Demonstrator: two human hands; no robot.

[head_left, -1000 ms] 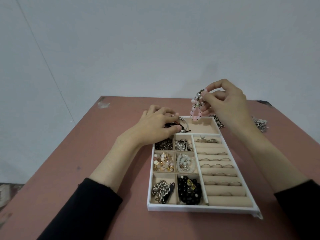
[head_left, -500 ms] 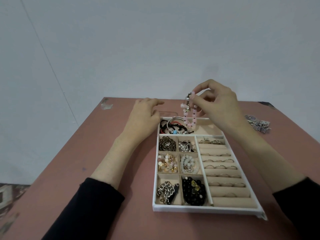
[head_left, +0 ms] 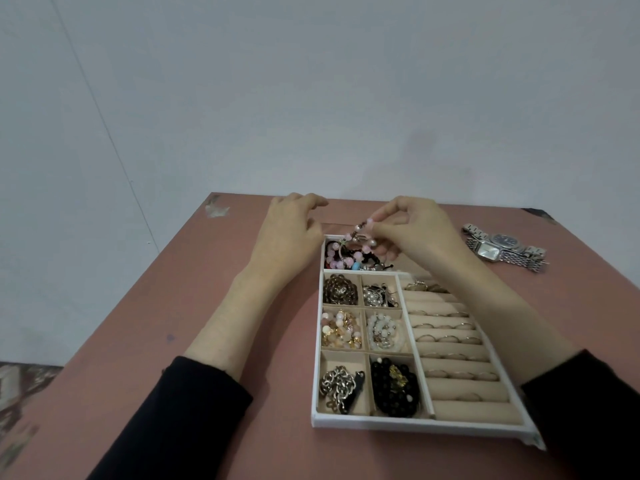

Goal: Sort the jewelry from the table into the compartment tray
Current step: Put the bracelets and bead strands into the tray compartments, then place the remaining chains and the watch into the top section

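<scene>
A white compartment tray [head_left: 408, 426] with beige lining lies on the reddish table [head_left: 194, 306]. My right hand [head_left: 415, 230] pinches a pink bead bracelet [head_left: 353, 237] over the tray's far left compartment; its lower end drapes onto the bracelets lying there. Just left of the tray's far corner my left hand [head_left: 287, 230] hovers with fingers relaxed, holding nothing. The other left compartments hold chains, beads and earrings. Rings sit in the roll slots [head_left: 450, 337] on the right.
Two metal wristwatches [head_left: 502, 249] lie on the table to the right of the tray, beyond my right forearm. The table's far edge meets a pale wall. Bare table surface stretches to the left of the tray.
My right hand lowered the pink bracelet from above the tray into the far left compartment. My left hand left that compartment and moved to the tray's left side.
</scene>
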